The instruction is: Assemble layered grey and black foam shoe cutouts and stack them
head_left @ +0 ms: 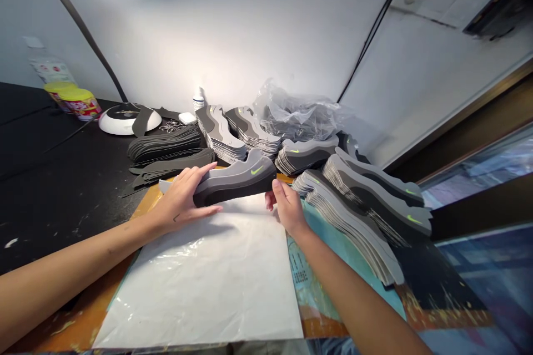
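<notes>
A grey and black shoe upper panel (239,177) with a small yellow-green swoosh is held up above a white plastic-covered sheet (208,283). My left hand (183,194) grips its left part, thumb below and fingers over the top edge. At the panel's right end, my right hand (287,205) pinches the lower corner between thumb and fingers. Just to the right lies a fanned stack of similar panels (345,222), and behind it another stack (378,194). Whether the held piece is one layer or more, I cannot tell.
Further panel stacks (220,133) stand along the wall, near a clear plastic bag (300,111). Dark strips (166,144) are piled at left on the black table (50,177). Beyond them are a white lamp base (112,122), red-yellow tubs (79,102) and a small bottle (199,99).
</notes>
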A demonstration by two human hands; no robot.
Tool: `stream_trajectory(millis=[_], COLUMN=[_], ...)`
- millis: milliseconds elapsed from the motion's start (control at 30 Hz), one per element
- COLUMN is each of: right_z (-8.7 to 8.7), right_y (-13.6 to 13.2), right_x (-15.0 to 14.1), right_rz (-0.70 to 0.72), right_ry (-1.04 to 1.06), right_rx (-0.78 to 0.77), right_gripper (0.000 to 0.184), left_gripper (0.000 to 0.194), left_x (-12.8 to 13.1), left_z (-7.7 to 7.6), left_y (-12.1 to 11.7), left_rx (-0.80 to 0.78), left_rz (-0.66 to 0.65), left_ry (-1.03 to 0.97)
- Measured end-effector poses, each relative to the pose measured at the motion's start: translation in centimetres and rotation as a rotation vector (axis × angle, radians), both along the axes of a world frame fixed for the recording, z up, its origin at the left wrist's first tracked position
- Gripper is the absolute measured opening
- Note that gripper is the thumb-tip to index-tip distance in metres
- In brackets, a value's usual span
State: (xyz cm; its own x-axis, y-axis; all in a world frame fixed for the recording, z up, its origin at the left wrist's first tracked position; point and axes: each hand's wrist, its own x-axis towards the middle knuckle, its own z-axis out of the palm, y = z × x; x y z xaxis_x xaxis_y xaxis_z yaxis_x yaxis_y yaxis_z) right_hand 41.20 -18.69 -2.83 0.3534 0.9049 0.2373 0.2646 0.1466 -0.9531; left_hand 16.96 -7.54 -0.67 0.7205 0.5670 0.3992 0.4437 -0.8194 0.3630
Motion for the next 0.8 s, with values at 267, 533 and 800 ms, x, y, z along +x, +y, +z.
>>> stream_trajectory(millis=[267,533,800], right_z=[0.1,-0.6,-0.8], right_y=[-0.6,0.8,0.9], right_x=[-1.0,0.4,0.0], right_rz=[0.036,-0.216,-0.209], right_ry=[0.108,0.387,0.412], right_rx=[-0.165,-0.023,0.001], right_gripper=[0.046,0.043,0.044], left_gripper=[0.054,0.020,0.030], left_x=[-0.1,-0.5,-0.1], left_z=[-0.6,0.4,1.3], left_y=[0.2,-1.0,-0.9], left_rx=[0.058,0.228,-0.291], left_rz=[-0.101,0.133,-0.006], left_ry=[-0.008,-0.354,-0.259])
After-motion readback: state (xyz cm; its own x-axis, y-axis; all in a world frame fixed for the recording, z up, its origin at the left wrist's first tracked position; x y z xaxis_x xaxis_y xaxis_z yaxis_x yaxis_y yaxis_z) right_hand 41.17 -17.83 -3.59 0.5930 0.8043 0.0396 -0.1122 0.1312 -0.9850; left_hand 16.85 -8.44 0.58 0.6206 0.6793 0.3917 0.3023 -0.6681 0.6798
